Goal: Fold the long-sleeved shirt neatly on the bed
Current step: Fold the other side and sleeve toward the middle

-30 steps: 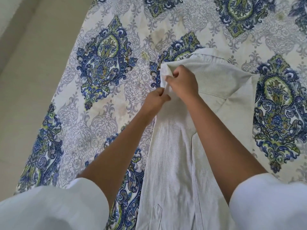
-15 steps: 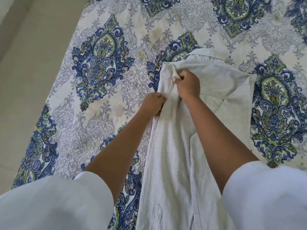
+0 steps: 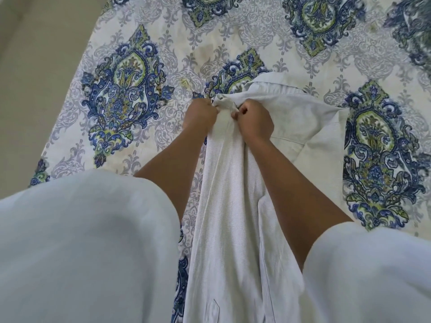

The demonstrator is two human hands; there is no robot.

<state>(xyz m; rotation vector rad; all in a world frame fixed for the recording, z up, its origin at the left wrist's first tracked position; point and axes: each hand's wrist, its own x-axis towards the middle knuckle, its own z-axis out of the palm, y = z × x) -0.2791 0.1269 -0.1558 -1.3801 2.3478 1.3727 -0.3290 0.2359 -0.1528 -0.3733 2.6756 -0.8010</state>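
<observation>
One off-white woven long-sleeved shirt lies lengthwise on the blue, green and white paisley-covered bed, collar away from you. Your left hand and right hand sit side by side at its upper left edge, fingers curled, each pinching bunched fabric.

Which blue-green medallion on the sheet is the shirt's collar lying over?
The middle medallion: only its top shows above the shirt collar. The left medallion, beside the left hand, lies fully bare.
</observation>
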